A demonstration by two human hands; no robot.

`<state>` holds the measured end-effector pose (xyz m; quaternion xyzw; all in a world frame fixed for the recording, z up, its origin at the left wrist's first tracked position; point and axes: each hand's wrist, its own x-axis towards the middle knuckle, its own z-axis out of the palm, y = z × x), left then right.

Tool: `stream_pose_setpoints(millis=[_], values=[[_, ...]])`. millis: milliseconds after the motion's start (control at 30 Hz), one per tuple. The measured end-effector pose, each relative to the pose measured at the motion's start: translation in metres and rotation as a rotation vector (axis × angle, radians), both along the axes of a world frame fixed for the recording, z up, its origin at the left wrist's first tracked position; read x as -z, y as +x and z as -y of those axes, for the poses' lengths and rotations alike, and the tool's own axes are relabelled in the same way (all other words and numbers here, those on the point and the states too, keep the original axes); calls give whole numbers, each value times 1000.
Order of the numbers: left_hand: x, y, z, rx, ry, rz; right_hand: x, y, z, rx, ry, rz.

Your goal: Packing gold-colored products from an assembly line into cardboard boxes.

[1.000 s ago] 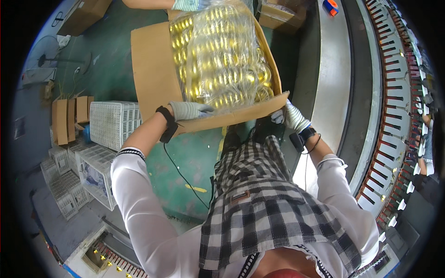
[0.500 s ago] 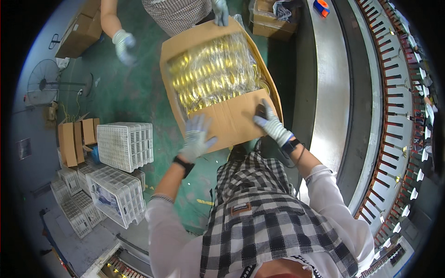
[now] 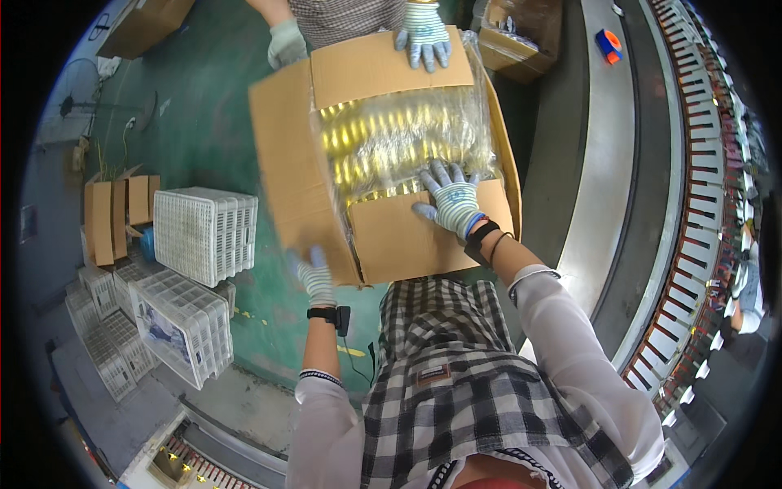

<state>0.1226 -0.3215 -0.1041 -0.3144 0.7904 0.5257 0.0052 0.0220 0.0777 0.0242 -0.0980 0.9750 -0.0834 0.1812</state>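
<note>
A cardboard box holds rows of shiny gold pieces under clear plastic film. Its near flap is folded inward over part of them. My right hand, in a striped grey-palmed glove, lies flat with fingers spread across that flap and the film's near edge. My left hand, gloved alike and slightly blurred, is open at the near end of the box's left flap, which is spread outward. Across the box, a co-worker's gloved hand presses the far flap; their other hand is beside the left flap's far corner.
White plastic crates are stacked at the left, near upright cardboard pieces. A metal-edged conveyor runs along the right, with an orange and blue tape dispenser on it. Another open carton stands at the far right.
The far flap is now folded inward and the left flap shows spread outward. My right hand has moved onto the near flap's inner edge; my left has shifted to the left flap.
</note>
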Motion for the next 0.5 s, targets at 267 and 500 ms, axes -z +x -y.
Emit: stream_pose_setpoints(millis=[267, 500], values=[[-8, 108, 58, -1043, 1306, -268, 14, 4, 6, 7, 3, -53], [-93, 70, -25, -416, 1018, 45, 26, 9, -10, 44, 80, -77]])
